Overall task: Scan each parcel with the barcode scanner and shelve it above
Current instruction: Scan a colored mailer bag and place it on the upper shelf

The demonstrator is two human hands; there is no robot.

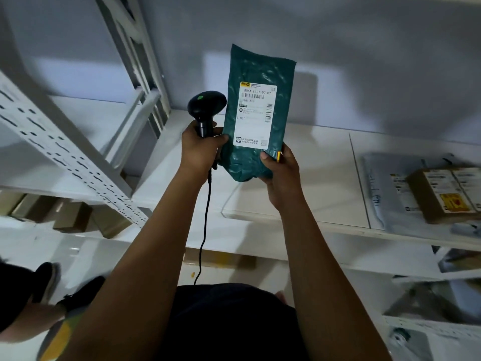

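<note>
Facing the camera at the centre of the frame, the white label [256, 117] on the parcel [260, 74] is showing "806A L101 00 07" above a barcode, with "L101" printed again lower at its left edge. A yellow logo strip is running along the label's top, and the smaller print lower down is too blurred to read. The parcel is a dark teal plastic mailer, crinkled and glossy, with a flat sealed top edge. It is standing upright in the air in front of the white shelf [320, 178], its long axis running bottom to top and leaning slightly right. The right hand [281, 175] is holding its lower right corner, the grip closed with the thumb pressing on the front. The left hand [199, 149] is wrapping its grip fully around the handle of the black barcode scanner [207, 105]. The scanner's head is sitting just beside the parcel's left edge with a green light glowing on top, and its cable [205, 217] is hanging down. At the right of the frame, a brown box [442, 196] with labels is lying on a grey mailer [382, 178] on the shelf.
</note>
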